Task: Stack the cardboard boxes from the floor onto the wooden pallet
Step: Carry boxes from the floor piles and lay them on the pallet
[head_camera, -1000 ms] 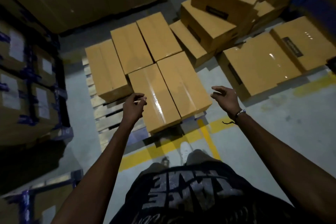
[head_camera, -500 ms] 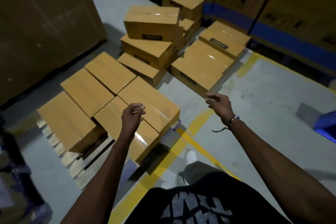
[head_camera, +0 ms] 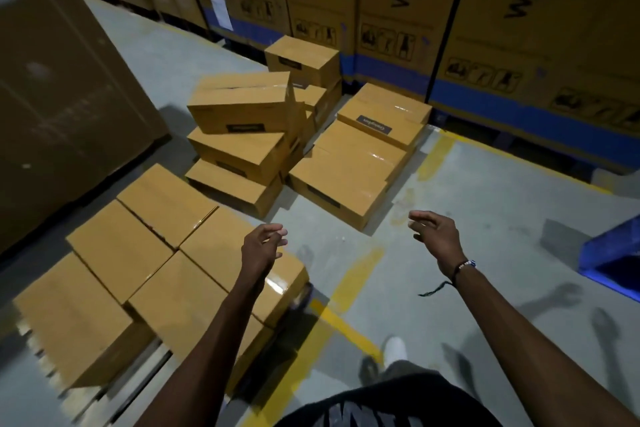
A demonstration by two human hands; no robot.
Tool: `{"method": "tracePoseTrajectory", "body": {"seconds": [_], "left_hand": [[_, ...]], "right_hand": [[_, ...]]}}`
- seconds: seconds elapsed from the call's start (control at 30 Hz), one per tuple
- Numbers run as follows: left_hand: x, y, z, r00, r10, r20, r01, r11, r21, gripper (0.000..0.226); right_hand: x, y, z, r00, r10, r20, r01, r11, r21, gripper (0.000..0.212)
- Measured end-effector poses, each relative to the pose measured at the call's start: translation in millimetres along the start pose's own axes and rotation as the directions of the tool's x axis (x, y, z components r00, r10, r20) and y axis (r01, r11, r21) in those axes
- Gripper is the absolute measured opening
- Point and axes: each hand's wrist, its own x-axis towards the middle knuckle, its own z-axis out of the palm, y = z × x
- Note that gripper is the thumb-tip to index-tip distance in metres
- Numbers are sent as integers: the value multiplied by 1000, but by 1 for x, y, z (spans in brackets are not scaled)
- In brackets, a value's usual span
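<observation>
Several tan cardboard boxes (head_camera: 121, 246) lie flat in one layer on the wooden pallet (head_camera: 104, 399) at the lower left. Ahead on the grey floor sits a loose pile of more boxes: a leaning stack (head_camera: 239, 107) on the left and flat boxes (head_camera: 349, 166) on the right. My left hand (head_camera: 263, 246) hangs in the air over the pallet's near right box, fingers loosely curled, holding nothing. My right hand (head_camera: 433, 236) is raised over bare floor, fingers relaxed and empty, a little short of the flat boxes.
Tall appliance cartons (head_camera: 398, 10) form a wall behind the pile. A big brown carton (head_camera: 62, 97) stands at the left. Yellow floor lines (head_camera: 346, 295) run beside the pallet. A blue pallet corner (head_camera: 613, 253) shows at the right edge.
The view has swung right and up, from the pallet toward the floor pile. Both hands stay empty and have moved closer to the pile.
</observation>
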Motion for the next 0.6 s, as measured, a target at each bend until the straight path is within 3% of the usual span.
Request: {"method": "tracePoseTrajectory", "body": {"seconds": [0.3,0.6], "left_hand": [[66,40,124,998,-48,-45,45,996,-74,11],[163,43,175,977,-176,-124,165,982,-89,12]], "right_hand": [[132,-37,-46,997,-11,80,15,999,-42,18],[259,-56,0,975,57,215,-19,984,-176,20]]}}
